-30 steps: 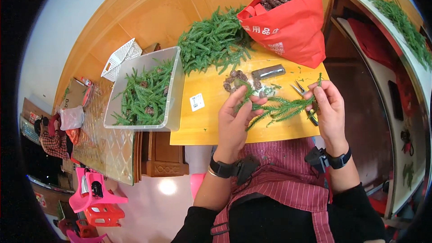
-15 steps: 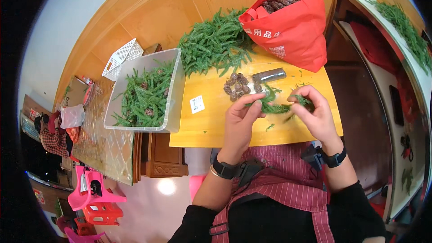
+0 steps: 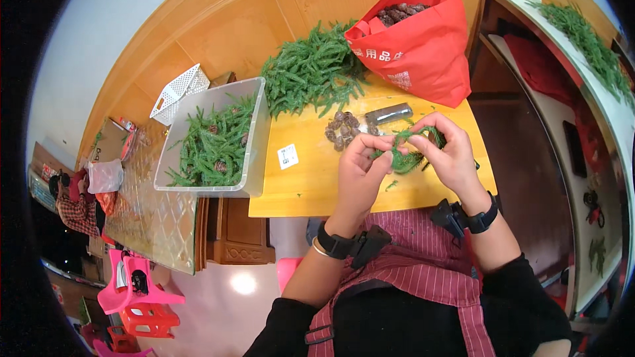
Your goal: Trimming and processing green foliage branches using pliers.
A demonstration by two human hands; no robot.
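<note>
Over the front right of the yellow table (image 3: pixel 281 198), my left hand (image 3: pixel 362 168) and my right hand (image 3: pixel 452 155) both grip a green artificial pine sprig (image 3: pixel 405 162). Each hand is closed, thumb against fingers. Between them the sprig curves into a rough loop. Just beyond my left hand lies a cluster of small brown pinecones (image 3: pixel 342 132). A dark cylindrical roll (image 3: pixel 389 114) rests beside the cones. Loose green bits lie on the tabletop under my hands.
Left of the table, a translucent plastic bin (image 3: pixel 256 158) holds pine sprigs and pinecones. A heap of sprigs (image 3: pixel 311 69) covers the back, beside a red bag (image 3: pixel 423 53) of pinecones. A white card (image 3: pixel 288 157) lies on the table. Another person (image 3: pixel 74 205) is far left.
My right hand has moved left, closer to my left hand. The sprig, stretched more loosely between them before, now bends into a loop.
</note>
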